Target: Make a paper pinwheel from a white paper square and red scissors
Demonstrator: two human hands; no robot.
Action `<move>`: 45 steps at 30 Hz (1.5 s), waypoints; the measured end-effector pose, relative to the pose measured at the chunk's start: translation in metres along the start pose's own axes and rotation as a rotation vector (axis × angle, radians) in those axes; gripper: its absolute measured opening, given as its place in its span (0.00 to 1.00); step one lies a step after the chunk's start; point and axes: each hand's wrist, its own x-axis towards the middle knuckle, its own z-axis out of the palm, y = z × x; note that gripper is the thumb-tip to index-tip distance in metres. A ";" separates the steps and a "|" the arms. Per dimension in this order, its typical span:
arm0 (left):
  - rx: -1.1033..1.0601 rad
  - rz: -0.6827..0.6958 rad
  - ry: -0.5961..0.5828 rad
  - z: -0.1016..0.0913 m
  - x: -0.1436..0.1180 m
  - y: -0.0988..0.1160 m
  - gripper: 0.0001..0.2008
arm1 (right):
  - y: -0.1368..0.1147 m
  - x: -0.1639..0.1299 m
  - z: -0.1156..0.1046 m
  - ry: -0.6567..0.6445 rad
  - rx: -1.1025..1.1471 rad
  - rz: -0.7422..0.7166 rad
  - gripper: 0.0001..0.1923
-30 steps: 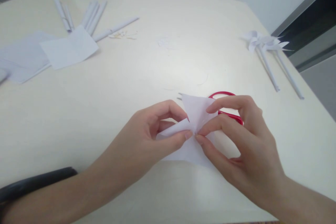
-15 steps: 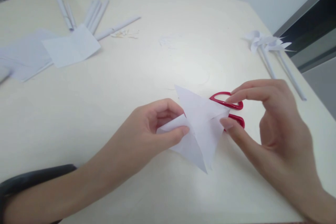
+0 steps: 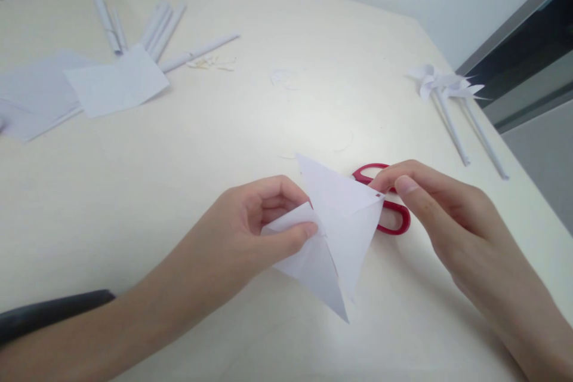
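My left hand (image 3: 250,227) pinches a folded flap of the white paper (image 3: 340,233) near the table's (image 3: 277,107) front edge; my right hand (image 3: 443,215) grips its corner over red scissors (image 3: 389,215).

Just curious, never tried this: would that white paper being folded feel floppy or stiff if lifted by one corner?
Probably floppy: the paper is one thin sheet whose flaps curl between the left hand and right hand. Likely very light, so a nudge should slide it across the smooth table.

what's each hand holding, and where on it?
Left hand pinches the paper at a folded-in flap near its centre. Right hand has a grip on the paper's right corner, over the scissors.
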 end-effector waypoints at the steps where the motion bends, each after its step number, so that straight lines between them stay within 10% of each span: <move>1: 0.012 0.001 0.007 0.000 0.000 0.000 0.04 | 0.001 0.001 -0.001 -0.010 0.025 0.012 0.10; 31: 0.176 0.068 -0.043 0.002 -0.001 -0.003 0.04 | 0.002 0.007 0.010 -0.506 0.734 0.229 0.12; 45: 0.376 0.201 -0.012 0.007 -0.008 0.002 0.04 | -0.006 0.002 0.015 -0.539 0.487 0.272 0.22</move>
